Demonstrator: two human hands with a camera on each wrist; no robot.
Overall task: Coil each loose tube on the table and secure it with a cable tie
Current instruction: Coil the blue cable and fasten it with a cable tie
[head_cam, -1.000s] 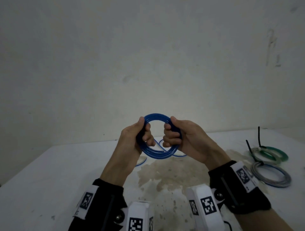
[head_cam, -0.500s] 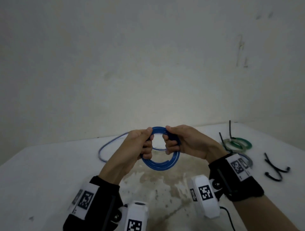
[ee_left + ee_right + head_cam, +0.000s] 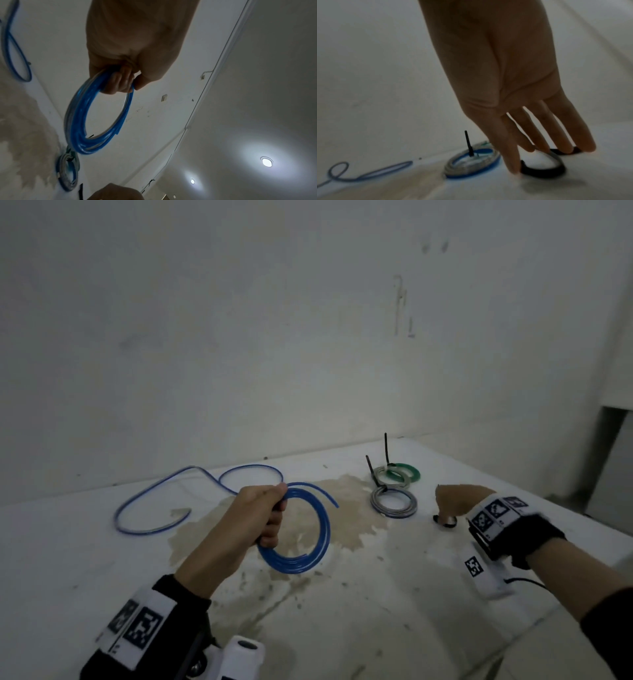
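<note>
My left hand (image 3: 265, 513) grips a blue tube wound into a coil (image 3: 295, 566) and holds it above the table; the coil's free end sticks out to the right. In the left wrist view my fingers (image 3: 120, 83) curl round the coil (image 3: 77, 121). My right hand (image 3: 455, 499) reaches down at the right, fingers straight. Its fingertips (image 3: 513, 167) touch a curled black cable tie (image 3: 542, 173) lying on the table, and a second black tie (image 3: 563, 152) lies just behind. A loose blue tube (image 3: 150, 531) sprawls on the table at the left.
Two tied coils lie at the back right: a grey one (image 3: 394, 510) and a green one (image 3: 407, 474), each with a black tie tail standing up. The white table (image 3: 342, 628) has a large brown stain in its middle. A wall stands close behind.
My right hand has let go of the blue coil and moved right and down to the black cable ties. The left hand now holds the coil alone, lower and nearer the table.
</note>
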